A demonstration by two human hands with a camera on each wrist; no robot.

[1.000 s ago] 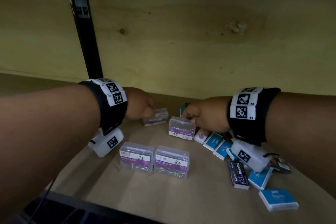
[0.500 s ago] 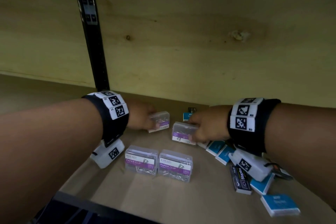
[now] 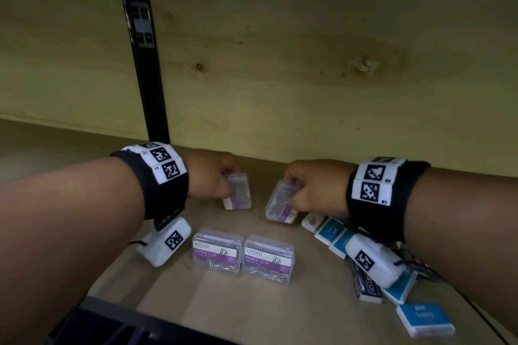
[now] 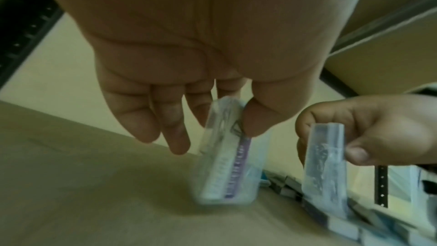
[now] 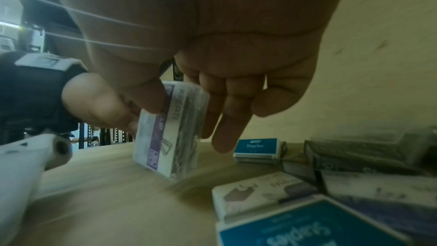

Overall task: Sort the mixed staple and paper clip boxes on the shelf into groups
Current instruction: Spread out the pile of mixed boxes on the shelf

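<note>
Each hand holds a clear plastic paper clip box with a purple label, lifted and tilted above the brown shelf board. My left hand pinches one box between thumb and fingers. My right hand pinches the other box the same way. Two more paper clip boxes sit side by side on the shelf in front of the hands. Blue staple boxes lie to the right.
A black staple box and a white box lie among the blue ones under my right wrist. The wooden back panel rises close behind the hands. A black upright post stands at the back left. The shelf's front edge is dark.
Both paper clip boxes lay on the shelf under my fingers one second ago. Both hands have since lifted them and turned them on edge.
</note>
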